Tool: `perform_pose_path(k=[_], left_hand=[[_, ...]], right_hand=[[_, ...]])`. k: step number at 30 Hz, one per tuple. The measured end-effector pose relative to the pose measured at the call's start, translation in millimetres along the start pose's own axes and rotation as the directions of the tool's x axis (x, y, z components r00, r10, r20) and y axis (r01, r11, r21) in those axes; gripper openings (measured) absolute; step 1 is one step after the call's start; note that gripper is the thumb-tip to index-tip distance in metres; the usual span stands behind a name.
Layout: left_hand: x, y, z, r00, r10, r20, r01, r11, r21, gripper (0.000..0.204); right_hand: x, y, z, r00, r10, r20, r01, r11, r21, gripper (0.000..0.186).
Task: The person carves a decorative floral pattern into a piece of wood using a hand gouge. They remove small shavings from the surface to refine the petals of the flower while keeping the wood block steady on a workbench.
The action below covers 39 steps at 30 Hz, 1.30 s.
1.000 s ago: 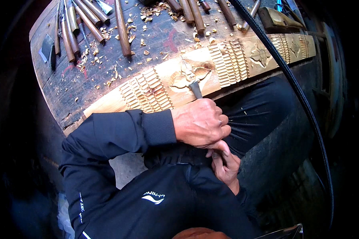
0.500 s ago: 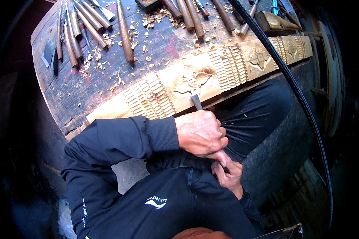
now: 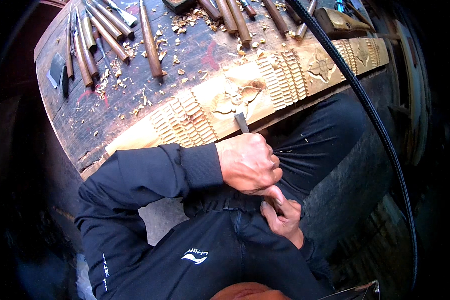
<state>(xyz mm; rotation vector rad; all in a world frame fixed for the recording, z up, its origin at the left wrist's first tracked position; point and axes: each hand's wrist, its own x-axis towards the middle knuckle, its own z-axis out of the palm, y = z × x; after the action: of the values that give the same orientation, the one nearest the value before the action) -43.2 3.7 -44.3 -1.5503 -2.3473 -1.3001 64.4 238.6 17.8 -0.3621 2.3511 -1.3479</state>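
My left hand (image 3: 250, 162) is wrapped in a fist around a chisel (image 3: 242, 123), whose flat steel blade sticks out beyond the knuckles. The blade's tip rests at the near edge of a leaf-and-flower relief on a long pale wooden board (image 3: 207, 92). Closer to my body, my right hand (image 3: 286, 220) is closed at the chisel's rear end, in line with the blade; the handle is mostly hidden by both hands. Bands of ridged notches flank the relief, and similar carved flowers lie farther right along the board.
Behind the board, a worn dark table (image 3: 125, 95) carries several wooden-handled chisels (image 3: 150, 42) and scattered shavings (image 3: 190, 20). A wooden mallet-like block (image 3: 337, 22) lies at the back right. One thick black cable (image 3: 372, 112) crosses the right side. My bent knee (image 3: 335, 130) is under the board's edge.
The whole view has shifted slightly, moving the board and tools a little up and left in the picture. Both hands keep their grip, and the blade stays at the same relief.
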Motion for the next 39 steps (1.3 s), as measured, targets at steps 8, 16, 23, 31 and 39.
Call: perform_pose_path(k=[8, 16, 23, 31, 39], left_hand=[[-1, -2, 4, 0.998, 0.038, -0.051, -0.037, 0.999, 0.024, 0.059], [-4, 0, 5, 0.998, 0.015, -0.058, -0.013, 0.999, 0.046, 0.06], [-5, 0, 8, 0.997, 0.01, -0.075, -0.006, 0.998, 0.059, 0.061], [-5, 0, 8, 0.996, -0.003, -0.093, 0.01, 0.997, 0.073, 0.061], [-4, -1, 7, 0.996, -0.001, -0.086, 0.008, 0.996, 0.085, 0.059]], right_hand=[[-1, 1, 1, 1.0, 0.01, 0.003, -0.009, 1.0, -0.023, 0.041], [-2, 12, 9, 0.999, -0.026, -0.025, 0.025, 1.0, -0.013, 0.032], [-13, 28, 15, 1.0, -0.008, 0.005, 0.008, 0.999, 0.041, 0.016], [-14, 30, 16, 0.999, -0.036, 0.011, 0.036, 0.999, 0.03, 0.02], [-15, 32, 30, 0.994, 0.018, -0.111, -0.014, 0.999, 0.042, 0.029]])
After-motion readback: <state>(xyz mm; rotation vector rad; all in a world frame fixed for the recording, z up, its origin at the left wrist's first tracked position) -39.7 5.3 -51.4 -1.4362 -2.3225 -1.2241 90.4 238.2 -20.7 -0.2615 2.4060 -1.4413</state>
